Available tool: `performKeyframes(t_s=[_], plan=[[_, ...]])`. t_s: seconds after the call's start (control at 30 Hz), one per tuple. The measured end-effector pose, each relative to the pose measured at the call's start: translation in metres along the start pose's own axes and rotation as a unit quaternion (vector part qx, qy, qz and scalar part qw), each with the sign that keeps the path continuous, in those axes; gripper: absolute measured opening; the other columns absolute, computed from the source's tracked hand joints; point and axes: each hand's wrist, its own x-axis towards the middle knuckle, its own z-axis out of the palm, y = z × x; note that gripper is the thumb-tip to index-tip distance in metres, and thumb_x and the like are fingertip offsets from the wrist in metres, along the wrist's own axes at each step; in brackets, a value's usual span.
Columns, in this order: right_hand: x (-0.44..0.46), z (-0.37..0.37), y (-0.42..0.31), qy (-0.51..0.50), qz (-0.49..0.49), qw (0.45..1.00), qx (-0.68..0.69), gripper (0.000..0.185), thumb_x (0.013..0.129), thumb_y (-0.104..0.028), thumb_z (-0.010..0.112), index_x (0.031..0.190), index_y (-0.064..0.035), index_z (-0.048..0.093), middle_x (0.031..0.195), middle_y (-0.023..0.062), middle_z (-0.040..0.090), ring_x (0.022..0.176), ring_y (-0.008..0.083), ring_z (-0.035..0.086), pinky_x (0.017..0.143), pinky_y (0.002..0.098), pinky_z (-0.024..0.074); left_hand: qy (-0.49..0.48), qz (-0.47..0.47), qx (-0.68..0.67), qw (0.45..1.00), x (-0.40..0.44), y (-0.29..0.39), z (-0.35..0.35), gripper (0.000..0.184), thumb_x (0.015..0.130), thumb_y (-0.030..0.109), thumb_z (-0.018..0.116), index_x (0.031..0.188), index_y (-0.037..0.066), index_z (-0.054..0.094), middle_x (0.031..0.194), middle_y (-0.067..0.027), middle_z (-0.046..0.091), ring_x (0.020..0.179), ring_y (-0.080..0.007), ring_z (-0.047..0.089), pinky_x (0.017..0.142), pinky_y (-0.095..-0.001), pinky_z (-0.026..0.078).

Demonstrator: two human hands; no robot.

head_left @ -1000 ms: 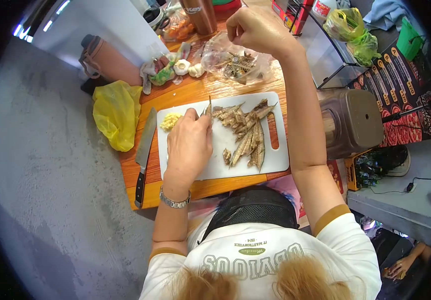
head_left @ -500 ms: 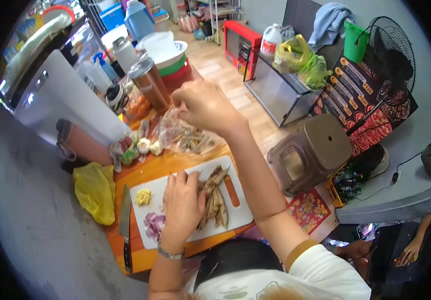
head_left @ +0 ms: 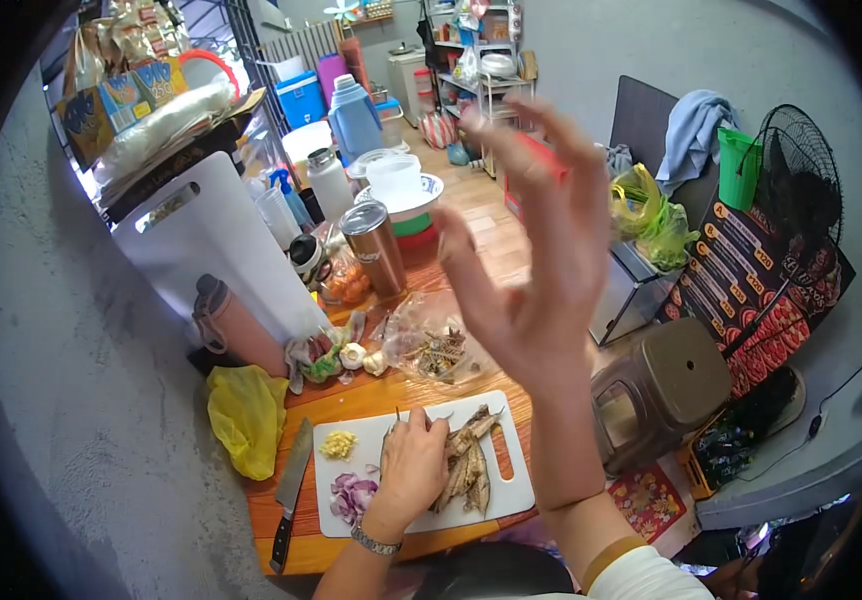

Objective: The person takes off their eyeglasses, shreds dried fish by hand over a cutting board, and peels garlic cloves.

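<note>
My left hand (head_left: 413, 475), with a metal watch on its wrist, is closed over dried fish at the middle of the white cutting board (head_left: 501, 508); its fingertips are partly hidden. More split dried fish (head_left: 469, 478) lie just right of it. Raised close to the camera, my right hand (head_left: 546, 270) is open, fingers spread and slightly blurred, holding nothing. On the board's left side are chopped garlic (head_left: 338, 444) and chopped purple onion (head_left: 353, 494). A knife (head_left: 294, 485) rests on the wooden table beside the board.
Behind the board sit a clear plastic bag (head_left: 436, 340) with dark bits inside, garlic bulbs (head_left: 353, 356) and a copper tumbler (head_left: 374, 250). A yellow bag (head_left: 248, 420) lies by the left wall. A brown stool (head_left: 663, 390) stands right of the table.
My right hand has risen from above the plastic bag towards the camera, and its curled fingers have spread. My left hand stays at the dried fish. The view has tilted up.
</note>
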Motion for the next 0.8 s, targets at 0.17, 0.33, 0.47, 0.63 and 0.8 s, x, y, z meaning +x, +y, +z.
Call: performKeyframes(t_s=[0.17,0.33,0.47,0.63,0.8], plan=[[0.044,-0.016,0.006,0.067,-0.109,0.989,-0.075,0.052,0.080,-0.008,0.080,0.130,-0.0036,0.068,0.133,0.0187,0.063,0.116,0.0344,0.064,0.093,0.0434,0.0519,0.001,0.004,0.019,1.000,-0.003,0.002,-0.003,0.024,0.081,0.005,0.076,0.102,0.002,0.064,0.104,-0.0204,0.058,0.095,-0.0406,0.061,0.084,-0.0495,0.052],[0.031,-0.018,-0.009,-0.015,-0.066,0.997,0.038,0.051,0.080,-0.008,0.080,0.129,-0.0025,0.068,0.126,0.0179,0.067,0.112,0.0333,0.066,0.090,0.0420,0.0531,0.030,0.022,0.016,0.999,-0.003,0.002,0.003,0.021,0.081,0.004,0.075,0.097,0.003,0.063,0.098,-0.0181,0.061,0.092,-0.0398,0.062,0.083,-0.0495,0.052],[0.014,-0.028,-0.020,-0.066,-0.022,0.994,0.081,0.048,0.081,-0.008,0.080,0.127,-0.0026,0.068,0.118,0.0168,0.070,0.106,0.0328,0.069,0.088,0.0407,0.0538,0.012,0.035,-0.022,0.999,-0.007,-0.004,-0.004,0.021,0.081,0.002,0.074,0.098,0.003,0.062,0.093,-0.0173,0.064,0.090,-0.0386,0.064,0.081,-0.0478,0.053],[-0.008,-0.038,-0.020,-0.157,0.013,0.975,0.156,0.039,0.082,-0.007,0.079,0.119,-0.0038,0.069,0.111,0.0146,0.071,0.099,0.0334,0.069,0.084,0.0413,0.0543,-0.035,-0.010,-0.181,0.983,-0.004,-0.005,-0.037,0.024,0.084,0.000,0.073,0.107,0.001,0.064,0.096,-0.0154,0.069,0.089,-0.0287,0.067,0.080,-0.0391,0.054],[-0.028,-0.031,-0.024,-0.270,0.038,0.942,0.197,0.031,0.082,-0.010,0.078,0.112,-0.0051,0.069,0.104,0.0110,0.069,0.094,0.0324,0.067,0.080,0.0422,0.0530,-0.004,-0.112,-0.418,0.902,0.007,-0.025,-0.055,0.028,0.090,0.000,0.073,0.118,0.001,0.066,0.100,-0.0072,0.070,0.089,-0.0117,0.065,0.080,-0.0258,0.053]])
